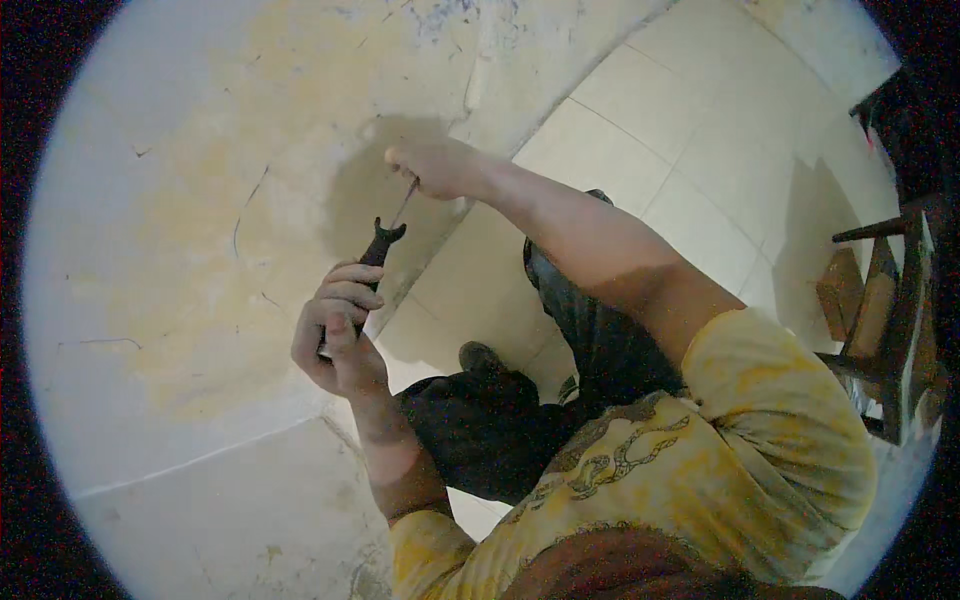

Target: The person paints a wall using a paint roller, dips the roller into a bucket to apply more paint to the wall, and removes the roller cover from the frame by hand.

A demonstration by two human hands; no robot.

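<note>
My left hand [338,325] is wrapped around a dark handle-like tool [376,248] whose upper end flares into a two-pronged fork. A thin metal rod [404,204] runs between that fork and my right hand [436,166]. Its lower end meets or passes behind the fork; I cannot tell whether the two are joined. The fingers of my right hand are closed on the rod's upper end, which they hide. Both hands are in front of the stained wall [200,250], and the right one casts a shadow on it.
Pale floor tiles [620,110] meet the wall along a slanting edge. My bent legs in dark trousers [465,420] are below and right of the hands. At the far right stands a dark wooden piece of furniture [905,330], with a brown block [840,290] beside it.
</note>
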